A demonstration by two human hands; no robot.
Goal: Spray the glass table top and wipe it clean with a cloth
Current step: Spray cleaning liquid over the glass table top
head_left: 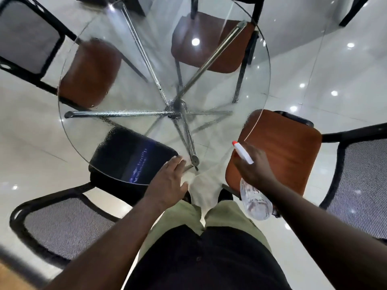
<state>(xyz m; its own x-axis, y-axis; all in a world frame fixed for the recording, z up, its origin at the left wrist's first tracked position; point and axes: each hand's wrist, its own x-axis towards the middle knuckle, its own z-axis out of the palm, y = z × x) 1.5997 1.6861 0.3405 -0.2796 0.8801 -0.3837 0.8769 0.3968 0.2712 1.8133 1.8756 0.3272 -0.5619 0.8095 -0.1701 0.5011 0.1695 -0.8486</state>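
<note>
A round glass table top [88, 130] on chrome legs fills the middle of the head view, with fine droplets across its near half. My right hand [253, 164] grips a clear spray bottle [256, 203] with a white, red-tipped nozzle [241, 152], held above the table's near right edge and aimed toward the centre. My left hand [167, 181] rests flat with straight fingers on the near edge of the glass. A pale cloth [204, 190] lies just right of that hand, at the table's near edge.
Chairs ring the table: brown-seated ones at far left [90, 74], far middle [209, 45] and right [282, 151], a black-seated one [129, 155] at near left. Mesh chair backs stand at near left [69, 227] and right [364, 189]. The floor is glossy white tile.
</note>
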